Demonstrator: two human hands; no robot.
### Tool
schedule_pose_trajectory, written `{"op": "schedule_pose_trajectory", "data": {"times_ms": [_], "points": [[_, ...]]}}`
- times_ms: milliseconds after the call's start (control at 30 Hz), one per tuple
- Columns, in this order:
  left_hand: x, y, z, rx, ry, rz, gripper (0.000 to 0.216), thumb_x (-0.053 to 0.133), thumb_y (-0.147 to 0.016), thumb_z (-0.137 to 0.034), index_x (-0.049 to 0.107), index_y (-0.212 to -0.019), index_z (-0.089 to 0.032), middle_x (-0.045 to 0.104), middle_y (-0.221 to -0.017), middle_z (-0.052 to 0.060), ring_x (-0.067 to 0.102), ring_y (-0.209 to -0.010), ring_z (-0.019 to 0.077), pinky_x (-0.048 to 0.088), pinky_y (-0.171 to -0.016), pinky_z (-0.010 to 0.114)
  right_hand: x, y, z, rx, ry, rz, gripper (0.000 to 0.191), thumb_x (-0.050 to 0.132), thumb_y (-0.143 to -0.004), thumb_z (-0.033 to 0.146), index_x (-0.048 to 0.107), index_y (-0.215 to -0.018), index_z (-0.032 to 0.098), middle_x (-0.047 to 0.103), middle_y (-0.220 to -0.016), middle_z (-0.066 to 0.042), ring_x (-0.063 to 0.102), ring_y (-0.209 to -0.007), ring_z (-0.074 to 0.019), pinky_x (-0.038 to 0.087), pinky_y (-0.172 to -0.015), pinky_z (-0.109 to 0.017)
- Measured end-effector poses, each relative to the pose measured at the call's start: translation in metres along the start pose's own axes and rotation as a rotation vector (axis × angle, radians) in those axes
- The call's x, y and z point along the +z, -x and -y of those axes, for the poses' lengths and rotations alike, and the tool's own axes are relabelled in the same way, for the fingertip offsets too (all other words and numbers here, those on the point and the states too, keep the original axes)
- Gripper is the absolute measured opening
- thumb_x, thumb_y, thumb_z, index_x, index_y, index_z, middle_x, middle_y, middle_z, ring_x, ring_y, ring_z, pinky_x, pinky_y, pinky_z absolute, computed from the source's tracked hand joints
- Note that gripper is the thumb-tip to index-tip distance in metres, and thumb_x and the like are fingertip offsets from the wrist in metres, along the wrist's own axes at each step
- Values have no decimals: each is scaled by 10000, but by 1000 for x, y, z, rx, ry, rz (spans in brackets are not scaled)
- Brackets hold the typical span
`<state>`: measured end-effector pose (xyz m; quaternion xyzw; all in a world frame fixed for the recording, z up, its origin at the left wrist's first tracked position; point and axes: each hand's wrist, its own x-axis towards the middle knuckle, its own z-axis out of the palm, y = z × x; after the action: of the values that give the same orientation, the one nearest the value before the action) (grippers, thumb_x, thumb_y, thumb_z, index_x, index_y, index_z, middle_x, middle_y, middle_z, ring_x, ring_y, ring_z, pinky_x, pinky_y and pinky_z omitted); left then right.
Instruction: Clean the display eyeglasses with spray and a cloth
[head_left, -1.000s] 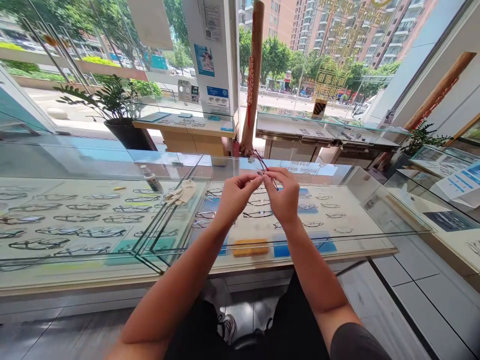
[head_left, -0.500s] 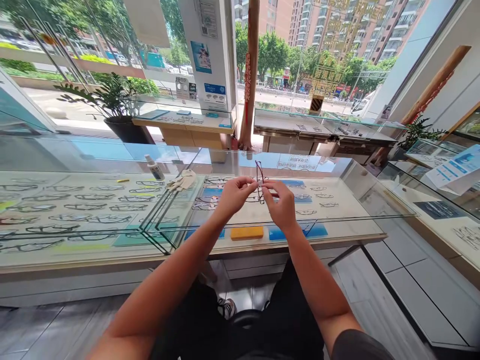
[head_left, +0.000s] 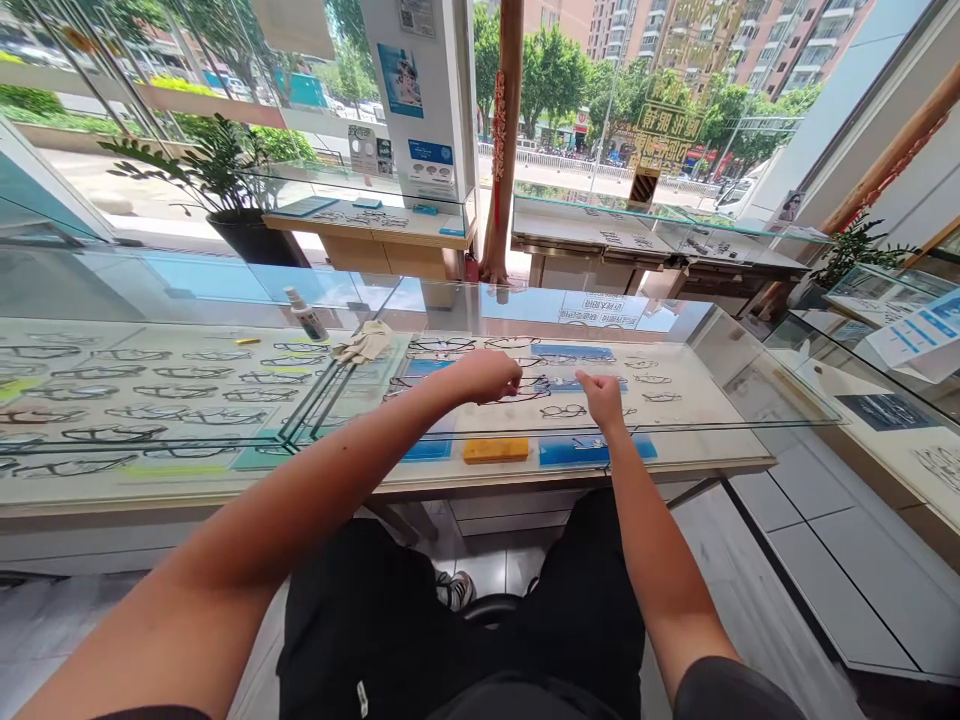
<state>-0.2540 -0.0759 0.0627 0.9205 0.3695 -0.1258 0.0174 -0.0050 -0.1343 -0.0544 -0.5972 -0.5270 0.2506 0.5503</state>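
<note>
My left hand is over the glass counter top, palm down with its fingers curled. It appears to grip a pair of dark thin-rimmed eyeglasses, which extends to the right of the fingertips. Other frames lie under the glass just there, so its outline is hard to separate. To the right, my right hand is closed, thumb against the bent forefinger, apart from the eyeglasses. Whatever it may pinch is too small to make out.
Rows of eyeglasses lie inside the glass display counter. On its top are a spray bottle and a beige cloth. A yellow-orange block shows near the front. Another display case stands at right.
My hands have parted: the right moved right and away from the eyeglasses, while the left turned palm down. The eyeglasses, upright between both hands before, now appear lowered at the left hand.
</note>
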Motion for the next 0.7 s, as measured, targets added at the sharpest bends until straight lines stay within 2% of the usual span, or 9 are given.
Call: {"op": "schedule_pose_trajectory", "data": {"times_ms": [100, 267, 400, 567, 700], "points": [[7, -14, -3, 13, -27, 35, 307, 644, -1002, -307, 842, -1218, -214, 833, -1209, 146, 761, -1058, 303, 539, -859, 341, 0, -1, -2, 10, -13, 11, 678, 678, -912, 647, 236, -546, 286, 170, -546, 84, 142, -569, -107, 389, -584, -327], [6, -29, -3, 11, -44, 80, 294, 667, -990, -293, 864, -1182, -190, 837, -1165, 179, 774, -1061, 332, 557, -882, 371, -1, -3, -3, 22, -20, 18, 686, 683, -897, 675, 242, -547, 283, 173, -547, 79, 153, -568, -108, 359, -573, -329], [5, -36, 2, -2, -45, 78, 309, 658, -984, -295, 866, -1185, -185, 834, -1169, 193, 774, -1065, 342, 563, -907, 395, -1, -3, -5, 31, -43, 22, 686, 697, -893, 659, 242, -544, 281, 169, -554, 79, 143, -565, -104, 355, -574, -327], [3, -47, 12, -37, -43, 72, 318, 656, -961, -268, 861, -1195, -202, 837, -1202, 173, 771, -1069, 323, 553, -902, 364, -1, -4, -8, 37, -70, 29, 667, 683, -910, 619, 241, -544, 278, 166, -553, 79, 132, -571, -105, 375, -576, -322], [-1, -56, 18, -47, -39, 67, 316, 660, -939, -251, 867, -1174, -216, 840, -1204, 161, 769, -1069, 312, 548, -889, 342, -1, -6, -10, 42, -79, 35, 657, 681, -907, 607, 237, -551, 279, 164, -557, 77, 129, -578, -107, 325, -546, -316]]}}
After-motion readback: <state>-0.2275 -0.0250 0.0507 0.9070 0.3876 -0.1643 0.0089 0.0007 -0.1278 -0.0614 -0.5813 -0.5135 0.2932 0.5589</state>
